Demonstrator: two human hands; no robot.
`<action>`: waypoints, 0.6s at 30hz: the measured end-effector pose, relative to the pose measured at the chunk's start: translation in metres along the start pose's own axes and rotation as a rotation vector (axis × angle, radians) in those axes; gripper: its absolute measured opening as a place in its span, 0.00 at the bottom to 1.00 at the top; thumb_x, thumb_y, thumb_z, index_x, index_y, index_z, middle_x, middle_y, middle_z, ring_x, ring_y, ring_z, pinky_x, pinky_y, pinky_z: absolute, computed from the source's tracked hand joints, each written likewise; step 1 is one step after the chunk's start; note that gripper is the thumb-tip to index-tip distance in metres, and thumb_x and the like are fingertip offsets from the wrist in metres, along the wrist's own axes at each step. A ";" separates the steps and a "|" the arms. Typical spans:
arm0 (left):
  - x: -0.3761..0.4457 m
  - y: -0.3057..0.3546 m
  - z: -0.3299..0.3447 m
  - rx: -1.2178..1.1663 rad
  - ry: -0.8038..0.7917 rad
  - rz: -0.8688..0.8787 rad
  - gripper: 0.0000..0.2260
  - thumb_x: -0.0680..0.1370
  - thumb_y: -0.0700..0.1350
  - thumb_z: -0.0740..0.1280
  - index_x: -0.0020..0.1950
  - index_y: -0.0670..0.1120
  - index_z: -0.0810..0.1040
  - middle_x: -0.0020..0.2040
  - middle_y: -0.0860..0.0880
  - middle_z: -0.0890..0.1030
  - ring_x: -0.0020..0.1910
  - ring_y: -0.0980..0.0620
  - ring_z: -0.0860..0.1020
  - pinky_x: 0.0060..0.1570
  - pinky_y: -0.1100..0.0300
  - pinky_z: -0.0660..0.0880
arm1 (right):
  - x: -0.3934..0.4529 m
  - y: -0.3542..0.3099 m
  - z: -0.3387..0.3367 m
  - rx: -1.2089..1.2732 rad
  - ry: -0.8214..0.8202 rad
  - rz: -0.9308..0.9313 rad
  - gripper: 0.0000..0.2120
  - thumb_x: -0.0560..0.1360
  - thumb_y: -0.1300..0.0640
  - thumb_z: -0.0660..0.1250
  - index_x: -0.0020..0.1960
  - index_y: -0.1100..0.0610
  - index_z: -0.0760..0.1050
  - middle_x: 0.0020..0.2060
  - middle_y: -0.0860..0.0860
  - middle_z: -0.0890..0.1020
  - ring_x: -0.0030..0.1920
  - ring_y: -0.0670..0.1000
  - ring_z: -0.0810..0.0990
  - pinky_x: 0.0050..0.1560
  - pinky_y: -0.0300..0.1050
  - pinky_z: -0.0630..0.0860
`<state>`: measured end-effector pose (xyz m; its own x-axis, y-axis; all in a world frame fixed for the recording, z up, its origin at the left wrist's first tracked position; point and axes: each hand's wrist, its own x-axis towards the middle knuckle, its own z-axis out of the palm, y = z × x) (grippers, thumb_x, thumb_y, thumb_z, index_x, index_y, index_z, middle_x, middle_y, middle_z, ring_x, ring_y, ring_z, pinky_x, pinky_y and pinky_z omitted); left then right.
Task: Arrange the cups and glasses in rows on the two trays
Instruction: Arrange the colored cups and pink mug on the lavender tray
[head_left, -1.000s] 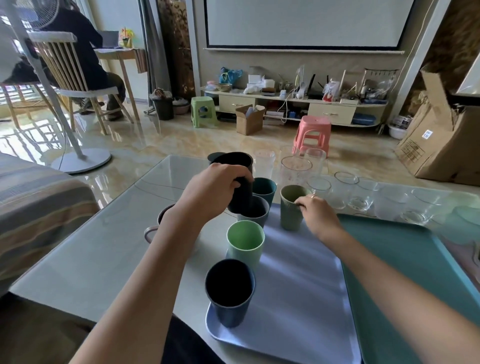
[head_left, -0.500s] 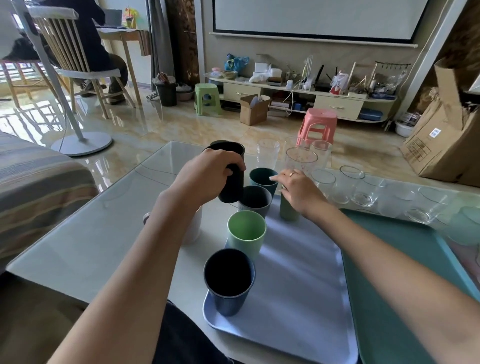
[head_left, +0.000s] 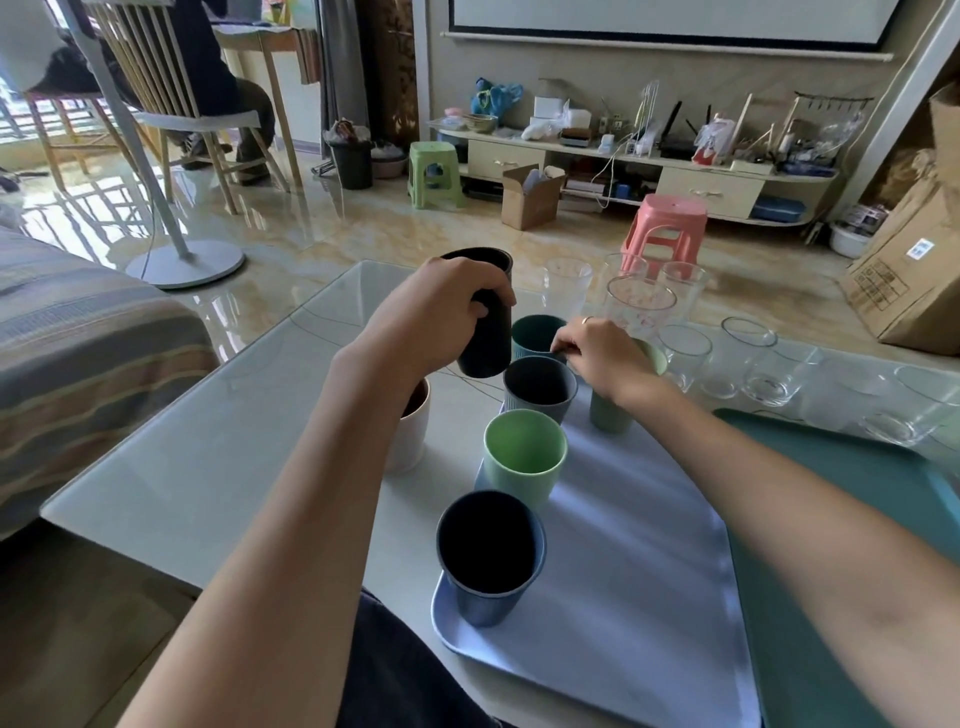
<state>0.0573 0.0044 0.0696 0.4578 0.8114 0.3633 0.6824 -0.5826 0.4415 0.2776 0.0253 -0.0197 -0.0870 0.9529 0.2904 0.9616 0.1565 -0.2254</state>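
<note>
Left hand (head_left: 441, 312) wrapped round black cup (head_left: 483, 317), lifted off table, center frame, prob. heading for lavender tray (head_left: 623, 571) w/ its cup row along left edge. Right hand (head_left: 602, 353) over sage cup (head_left: 613, 410), fingertips curled at rim; exact grip can't tell. Glasses (head_left: 680, 353) waiting upper right, teal tray (head_left: 831, 467) bare at right.

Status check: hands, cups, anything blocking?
Left hand holds black cup aloft. Right hand on olive cup. Three cups rowed on lavender tray. Nothing blocking.
</note>
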 end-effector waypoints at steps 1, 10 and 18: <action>0.000 0.001 0.001 0.001 -0.010 0.007 0.17 0.76 0.33 0.61 0.56 0.50 0.81 0.56 0.46 0.79 0.53 0.47 0.75 0.47 0.62 0.67 | -0.002 0.001 0.000 0.002 0.001 0.005 0.09 0.75 0.66 0.63 0.51 0.61 0.80 0.49 0.59 0.82 0.49 0.59 0.80 0.50 0.48 0.76; 0.000 0.001 0.003 0.000 -0.053 0.019 0.17 0.75 0.32 0.61 0.55 0.50 0.81 0.56 0.46 0.80 0.54 0.46 0.75 0.50 0.59 0.70 | -0.021 0.013 -0.014 0.117 0.149 0.057 0.15 0.74 0.65 0.66 0.60 0.58 0.77 0.50 0.58 0.81 0.45 0.52 0.77 0.47 0.41 0.68; -0.001 0.006 0.003 0.008 -0.055 0.017 0.17 0.76 0.33 0.60 0.56 0.50 0.80 0.57 0.45 0.78 0.48 0.51 0.70 0.45 0.61 0.67 | -0.066 0.042 -0.014 0.121 0.140 0.233 0.09 0.75 0.54 0.66 0.47 0.59 0.81 0.46 0.56 0.82 0.48 0.58 0.77 0.46 0.51 0.75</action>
<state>0.0626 -0.0001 0.0696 0.4998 0.8027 0.3253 0.6788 -0.5963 0.4285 0.3271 -0.0347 -0.0352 0.1773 0.9229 0.3417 0.9127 -0.0243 -0.4079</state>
